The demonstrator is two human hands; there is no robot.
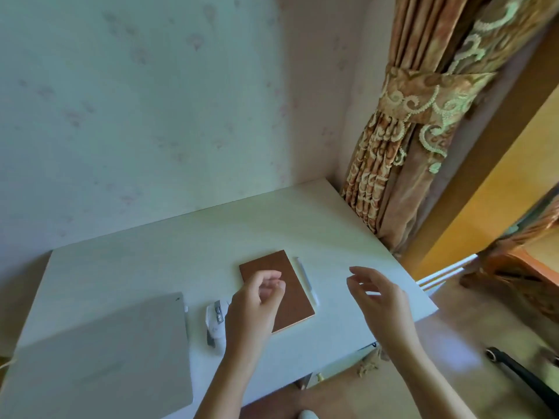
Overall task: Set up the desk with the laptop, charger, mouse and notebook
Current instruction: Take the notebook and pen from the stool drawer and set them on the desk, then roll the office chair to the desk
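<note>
A silver laptop (99, 355) stands open at the desk's near left, its lid's back facing me. A white cable (6, 365) shows at its left edge. A white mouse (214, 320) lies just right of the laptop. A brown notebook (298, 285) lies flat right of the mouse, with a white pen (307, 281) along its right side. My left hand (255, 306) hovers over the notebook's near left corner and part of the mouse, fingers loosely curled, holding nothing. My right hand (379, 297) hangs above the desk's right part, fingers relaxed and apart.
The white desk (181, 246) stands against a pale wall, its right edge close to a patterned curtain (402, 140). Beyond are a wooden door frame (484, 164) and floor (453, 358). A black chair arm (520, 376) shows at lower right.
</note>
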